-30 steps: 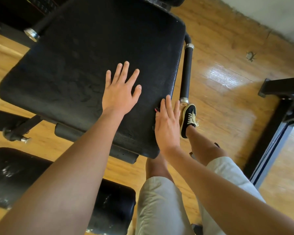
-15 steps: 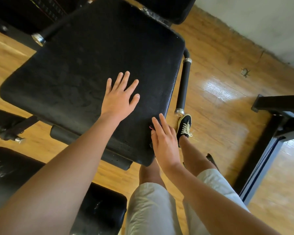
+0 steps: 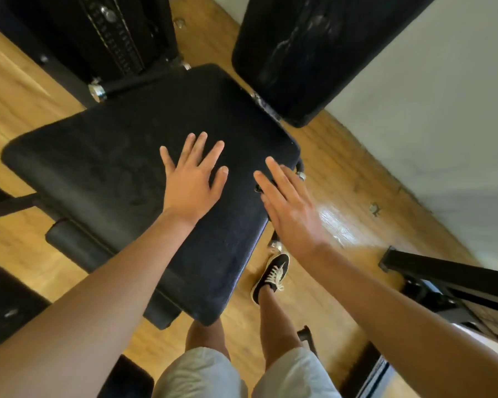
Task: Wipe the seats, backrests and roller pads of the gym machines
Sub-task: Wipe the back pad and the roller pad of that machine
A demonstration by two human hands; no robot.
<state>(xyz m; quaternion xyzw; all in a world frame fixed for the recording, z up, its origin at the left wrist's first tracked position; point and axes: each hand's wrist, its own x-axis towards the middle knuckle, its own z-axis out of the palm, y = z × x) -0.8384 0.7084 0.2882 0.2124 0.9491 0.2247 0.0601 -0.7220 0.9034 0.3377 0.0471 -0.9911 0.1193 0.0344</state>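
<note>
1. Left grip: flat, splayed, holding nothing, pressed on the seat pad.
2. Right grip: straight-fingered, holding nothing discernible, at the pad's right edge.
3. Seat pad: black, mid-view, just in front of the backrest.
4. Advised: brace with the left grip; sweep edge to edge in overlapping passes, with even pressure; include corners and rim.

Floor: glossy wood-look planks, 1 bright glare patch. Wall: plain, pale, top right. Small metal fitting on the floor near its base. Black steel frame at right edge. Weight stack top left.
</note>
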